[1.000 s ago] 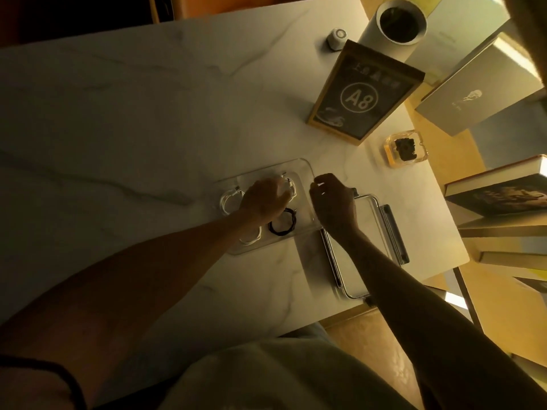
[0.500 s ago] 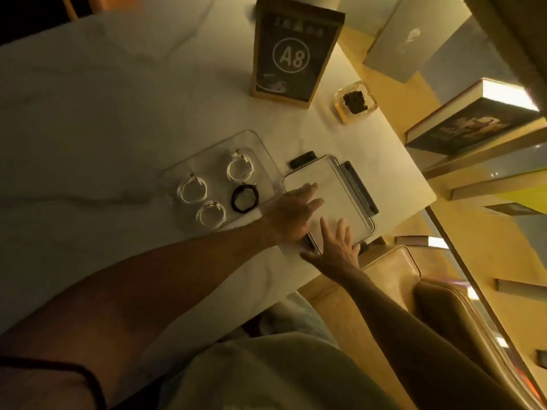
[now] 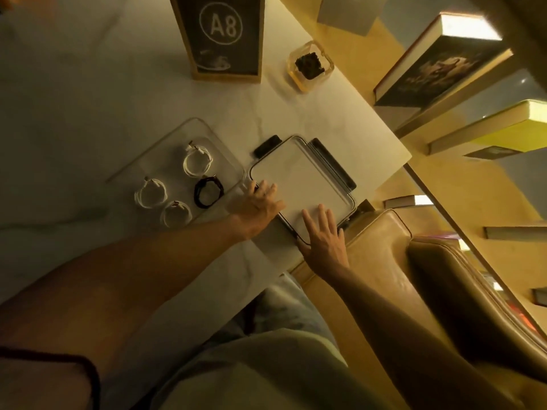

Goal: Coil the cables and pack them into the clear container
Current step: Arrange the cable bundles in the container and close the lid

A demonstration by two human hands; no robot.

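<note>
Lid (image 3: 299, 184) diagonal under both hands (image 3: 324, 239)

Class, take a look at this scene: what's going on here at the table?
A person is packing cables. Three white coils and one black coil already lie in the clear container on the marble table. Both hands are now on the lid lying beside it: the left hand on its near-left edge, the right hand flat on its near corner. The container is still uncovered.
</note>
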